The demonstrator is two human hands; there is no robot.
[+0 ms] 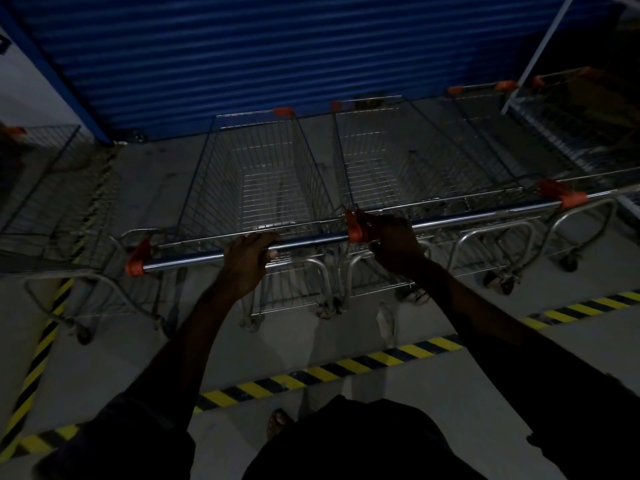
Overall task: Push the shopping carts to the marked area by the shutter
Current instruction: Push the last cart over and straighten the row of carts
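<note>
I had both hands on carts. My left hand (247,263) was wrapped round the bar (194,260) of one cart (256,174), with the fingers curled over the top. My right hand (393,244) was closed round the bar of the next cart (398,157), right by its orange end cap (355,227).

Both carts stood side by side with their noses pointing at the blue shutter (277,46), close to it but not touching. Their wheels were on the shutter's side of the striped tape (346,367), so I think they were nearly parked. The next move looked like a small, straight push toward the shutter, both carts together.

Only a little floor was left before the shutter. More carts (485,133) stood along the shutter's right end, and another cart (45,168) near its left corner, so there was little room to swing sideways.
</note>
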